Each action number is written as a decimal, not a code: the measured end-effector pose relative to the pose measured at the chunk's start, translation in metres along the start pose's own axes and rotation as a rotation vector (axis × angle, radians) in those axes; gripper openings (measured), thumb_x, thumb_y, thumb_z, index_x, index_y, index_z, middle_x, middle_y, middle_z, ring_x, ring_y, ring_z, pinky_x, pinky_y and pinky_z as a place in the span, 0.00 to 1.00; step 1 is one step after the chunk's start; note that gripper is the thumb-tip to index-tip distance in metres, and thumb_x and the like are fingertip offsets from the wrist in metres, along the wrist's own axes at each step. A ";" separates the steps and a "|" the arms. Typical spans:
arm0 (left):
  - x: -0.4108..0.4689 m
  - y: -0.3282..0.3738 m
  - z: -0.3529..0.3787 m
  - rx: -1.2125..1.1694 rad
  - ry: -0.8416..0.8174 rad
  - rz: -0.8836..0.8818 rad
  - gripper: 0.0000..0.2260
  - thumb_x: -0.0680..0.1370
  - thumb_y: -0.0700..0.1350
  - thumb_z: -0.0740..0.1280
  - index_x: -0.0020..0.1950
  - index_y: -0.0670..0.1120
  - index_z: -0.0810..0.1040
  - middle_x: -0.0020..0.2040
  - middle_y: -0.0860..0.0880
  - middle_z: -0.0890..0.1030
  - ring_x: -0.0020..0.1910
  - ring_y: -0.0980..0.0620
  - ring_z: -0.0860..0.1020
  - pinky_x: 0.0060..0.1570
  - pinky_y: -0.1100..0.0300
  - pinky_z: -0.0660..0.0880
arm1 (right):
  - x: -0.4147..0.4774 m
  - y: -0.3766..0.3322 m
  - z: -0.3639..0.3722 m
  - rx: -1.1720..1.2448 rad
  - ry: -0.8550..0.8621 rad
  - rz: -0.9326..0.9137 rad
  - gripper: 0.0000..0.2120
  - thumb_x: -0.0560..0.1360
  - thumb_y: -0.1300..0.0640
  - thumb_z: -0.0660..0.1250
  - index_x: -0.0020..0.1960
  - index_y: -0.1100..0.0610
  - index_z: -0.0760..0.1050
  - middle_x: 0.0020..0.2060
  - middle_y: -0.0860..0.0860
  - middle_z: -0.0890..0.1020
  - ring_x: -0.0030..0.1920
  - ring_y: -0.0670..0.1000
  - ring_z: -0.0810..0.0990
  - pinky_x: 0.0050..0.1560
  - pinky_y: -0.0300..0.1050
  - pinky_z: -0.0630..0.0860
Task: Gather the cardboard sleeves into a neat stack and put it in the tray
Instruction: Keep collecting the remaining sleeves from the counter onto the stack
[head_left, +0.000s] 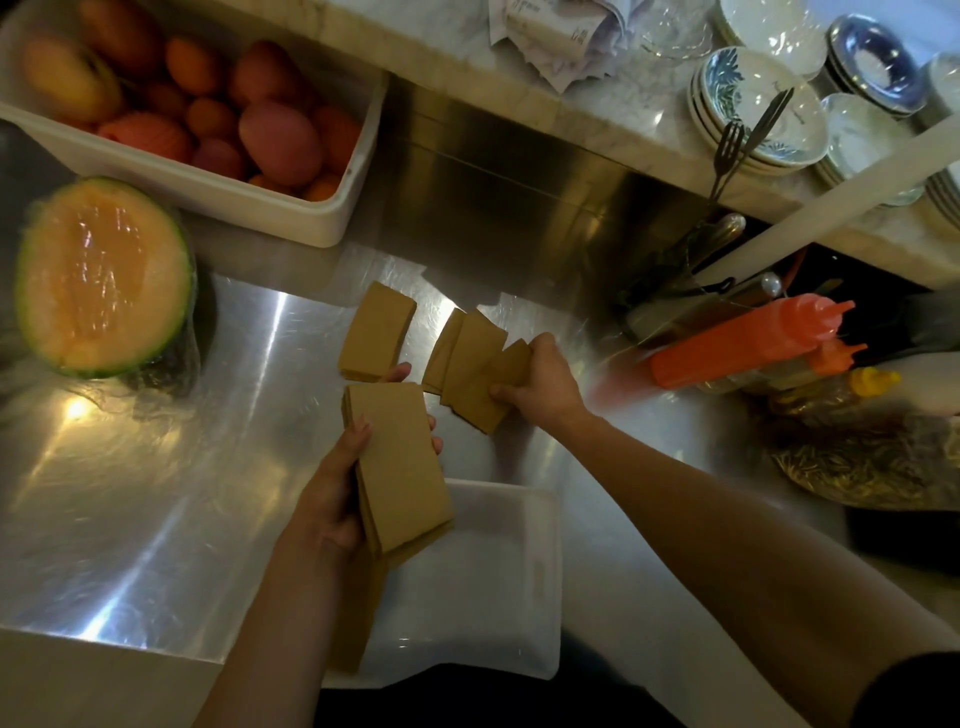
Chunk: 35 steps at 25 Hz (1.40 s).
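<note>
Steel counter (156, 519): halved melon (104, 275) left, fruit bin (291, 208) behind, white tray (493, 597) near edge, 1 sleeve pile (376, 332) centre.

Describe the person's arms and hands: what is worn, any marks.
The left hand and right hand are bare: no gloves, rings or watch visible. Both forearms are uncovered. A dark sleeve shows at the right arm's upper end; no sleeve shows on the left arm.
</note>
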<state>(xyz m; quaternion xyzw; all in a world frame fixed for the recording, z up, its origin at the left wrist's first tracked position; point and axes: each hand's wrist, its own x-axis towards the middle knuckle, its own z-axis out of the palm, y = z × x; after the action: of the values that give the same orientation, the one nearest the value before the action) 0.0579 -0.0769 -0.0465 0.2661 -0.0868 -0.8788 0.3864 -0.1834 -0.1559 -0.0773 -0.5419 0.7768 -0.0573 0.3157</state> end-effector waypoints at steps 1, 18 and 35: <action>0.001 0.000 0.002 0.002 -0.012 0.010 0.44 0.59 0.55 0.83 0.72 0.54 0.70 0.50 0.43 0.81 0.46 0.47 0.82 0.47 0.49 0.81 | -0.006 0.001 -0.003 0.099 -0.086 0.001 0.34 0.68 0.50 0.76 0.64 0.56 0.60 0.57 0.53 0.72 0.56 0.55 0.75 0.54 0.50 0.78; -0.006 0.002 -0.003 0.031 -0.006 0.049 0.37 0.60 0.56 0.82 0.67 0.55 0.76 0.51 0.43 0.81 0.47 0.46 0.81 0.50 0.48 0.78 | 0.031 -0.042 -0.002 -0.339 -0.169 -0.121 0.39 0.69 0.47 0.75 0.72 0.57 0.59 0.66 0.57 0.70 0.63 0.58 0.73 0.58 0.52 0.74; -0.014 -0.001 0.000 0.115 0.053 0.046 0.38 0.59 0.58 0.82 0.67 0.56 0.75 0.51 0.43 0.82 0.47 0.46 0.81 0.49 0.48 0.79 | -0.071 -0.019 -0.068 0.412 -0.298 -0.056 0.17 0.77 0.61 0.65 0.63 0.52 0.64 0.56 0.54 0.74 0.52 0.54 0.77 0.51 0.49 0.77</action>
<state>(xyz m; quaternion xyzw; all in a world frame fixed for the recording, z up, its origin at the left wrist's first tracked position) 0.0650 -0.0658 -0.0411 0.3091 -0.1329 -0.8558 0.3928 -0.1904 -0.1185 0.0148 -0.4898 0.6783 -0.1426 0.5289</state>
